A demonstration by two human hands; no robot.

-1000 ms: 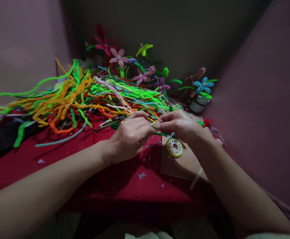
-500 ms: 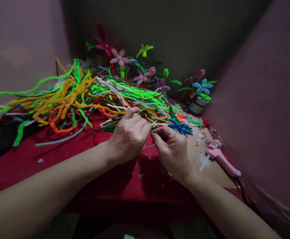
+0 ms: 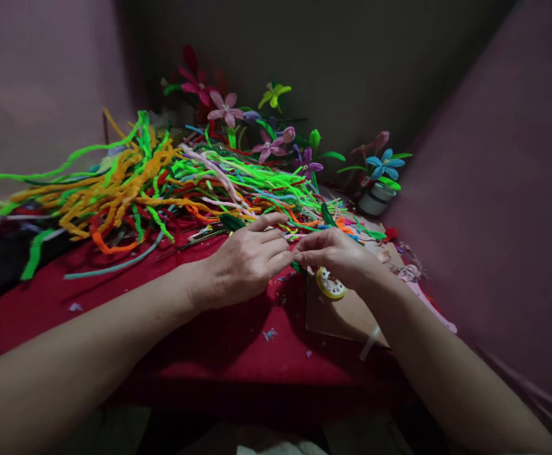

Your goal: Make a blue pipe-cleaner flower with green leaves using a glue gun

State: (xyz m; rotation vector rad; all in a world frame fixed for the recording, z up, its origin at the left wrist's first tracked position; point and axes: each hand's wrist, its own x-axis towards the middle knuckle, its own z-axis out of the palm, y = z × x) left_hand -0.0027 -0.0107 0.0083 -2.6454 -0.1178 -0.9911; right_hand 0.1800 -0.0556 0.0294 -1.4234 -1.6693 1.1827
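Observation:
My left hand (image 3: 257, 258) is closed, its fingertips meeting those of my right hand over the red cloth. My right hand (image 3: 335, 253) pinches with thumb and forefinger. A short end of dark green pipe cleaner (image 3: 298, 266) shows just below where the fingers meet. Behind the left knuckles sticks out a dark green looped pipe-cleaner piece (image 3: 231, 221); whether it joins the piece at the fingertips is hidden. Under the right hand lies a yellow and white disc (image 3: 331, 284) with holes, on a sheet of cardboard (image 3: 342, 319).
Loose coloured pipe cleaners (image 3: 128, 180) heap across the back left. Finished flowers, among them a pink one (image 3: 225, 109) and a blue one (image 3: 386, 165), stand behind. A pink glue gun (image 3: 430, 306) lies at right, partly behind my forearm. Scraps (image 3: 270, 334) dot the red cloth (image 3: 200, 354).
My right hand has turned flatter and its forearm has swung across the cardboard, uncovering the yellow and white disc and covering the blue pipe-cleaner piece. The dark green loop now shows above my left hand.

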